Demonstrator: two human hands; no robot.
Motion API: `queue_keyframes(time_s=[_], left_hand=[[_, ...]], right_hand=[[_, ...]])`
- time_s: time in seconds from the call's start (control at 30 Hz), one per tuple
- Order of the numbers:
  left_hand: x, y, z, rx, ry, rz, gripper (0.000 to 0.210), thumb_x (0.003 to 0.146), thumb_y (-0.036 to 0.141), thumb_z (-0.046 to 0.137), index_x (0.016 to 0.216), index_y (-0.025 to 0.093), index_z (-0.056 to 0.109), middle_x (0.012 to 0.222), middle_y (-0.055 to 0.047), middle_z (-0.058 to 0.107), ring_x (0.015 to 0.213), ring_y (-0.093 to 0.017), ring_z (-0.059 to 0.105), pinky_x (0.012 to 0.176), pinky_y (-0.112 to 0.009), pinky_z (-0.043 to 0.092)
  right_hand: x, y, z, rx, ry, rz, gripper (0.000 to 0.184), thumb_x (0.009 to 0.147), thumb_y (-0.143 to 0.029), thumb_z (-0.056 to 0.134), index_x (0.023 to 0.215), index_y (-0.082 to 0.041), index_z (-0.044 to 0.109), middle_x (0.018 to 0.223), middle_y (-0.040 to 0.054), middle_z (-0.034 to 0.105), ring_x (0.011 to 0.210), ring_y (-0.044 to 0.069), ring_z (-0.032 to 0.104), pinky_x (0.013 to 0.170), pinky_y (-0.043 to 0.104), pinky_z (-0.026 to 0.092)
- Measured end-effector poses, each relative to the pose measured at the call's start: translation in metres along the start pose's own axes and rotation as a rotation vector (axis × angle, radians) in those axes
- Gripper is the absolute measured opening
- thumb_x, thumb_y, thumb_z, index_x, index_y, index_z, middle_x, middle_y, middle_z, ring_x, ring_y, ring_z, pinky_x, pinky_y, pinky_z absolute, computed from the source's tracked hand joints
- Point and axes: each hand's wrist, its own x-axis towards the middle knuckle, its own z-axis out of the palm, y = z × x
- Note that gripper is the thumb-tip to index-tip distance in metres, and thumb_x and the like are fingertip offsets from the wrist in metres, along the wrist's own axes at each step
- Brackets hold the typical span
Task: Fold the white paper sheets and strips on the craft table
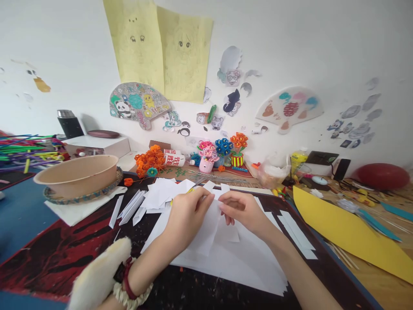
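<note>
White paper piece (pixel 209 228) is between the two hands, over the middle of the counter (pixel 387 289), and from my distant seat I judge that the step now is to shape or align this piece with the fingers. The left hand (pixel 189 214) has its thumb and forefinger brought together, it seems on the upper part of the piece. The right hand (pixel 239 211) is just beside, with curled fingers near the same paper; I cannot tell if they press on it or only stand close.

Below both hands lies a stack of white sheets (pixel 235 263), on a dark mat (pixel 193 285). Folded strips (pixel 133 206) lie to the left of the stack, and flat strips (pixel 297 234) lie near the right edge of the mat.

For the next move, I think, a light and exact pinch is needed: the left hand should hold the paper steady, while the right takes the free edge and lines it up before any crease is pressed. Such thin paper may bend or slip, so I would not pull. Also, the loose white pieces (pixel 159 192), toward the far edge of the mat, could be dragged by the left wrist.
</note>
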Motion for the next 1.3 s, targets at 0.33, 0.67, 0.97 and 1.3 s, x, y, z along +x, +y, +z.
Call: queue_keyframes(time_s=[0.33, 0.67, 0.97, 1.3], left_hand=[[-0.001, 0.002, -0.001, 0.104, -0.169, 0.095, 0.014, 0.085, 0.017, 0.048, 0.081, 0.020, 0.061, 0.080, -0.001, 0.066, 0.070, -0.015, 0.056, 0.062, -0.025, 0.037], [-0.005, 0.008, -0.004, 0.141, -0.208, 0.248, 0.014, 0.079, 0.015, 0.046, 0.070, 0.018, 0.057, 0.066, 0.000, 0.056, 0.063, -0.014, 0.049, 0.058, -0.025, 0.034], [-0.004, 0.015, -0.004, -0.128, -0.226, 0.125, 0.014, 0.066, 0.015, 0.048, 0.053, 0.017, 0.052, 0.053, 0.004, 0.049, 0.053, -0.010, 0.042, 0.055, -0.023, 0.032], [-0.001, 0.013, -0.012, -0.110, -0.224, 0.102, 0.013, 0.064, 0.014, 0.048, 0.052, 0.017, 0.053, 0.053, 0.003, 0.050, 0.058, -0.011, 0.046, 0.060, -0.024, 0.034]], right_hand=[[-0.006, -0.007, 0.010, -0.540, 0.128, -0.362, 0.017, 0.087, -0.029, 0.057, 0.077, -0.019, 0.066, 0.064, 0.0015, 0.063, 0.056, 0.014, 0.054, 0.053, 0.026, 0.043], [-0.008, -0.012, 0.009, -0.515, 0.061, -0.409, 0.021, 0.089, -0.025, 0.053, 0.070, -0.021, 0.063, 0.064, 0.0021, 0.062, 0.060, 0.016, 0.053, 0.056, 0.028, 0.040], [-0.012, -0.016, 0.009, -0.373, -0.040, -0.345, 0.024, 0.087, -0.034, 0.057, 0.068, -0.020, 0.062, 0.064, 0.0031, 0.061, 0.060, 0.016, 0.053, 0.058, 0.029, 0.040], [-0.010, -0.016, -0.007, -0.407, 0.048, -0.364, 0.027, 0.086, -0.036, 0.059, 0.065, -0.019, 0.063, 0.061, 0.0027, 0.059, 0.057, 0.015, 0.050, 0.054, 0.029, 0.038]])
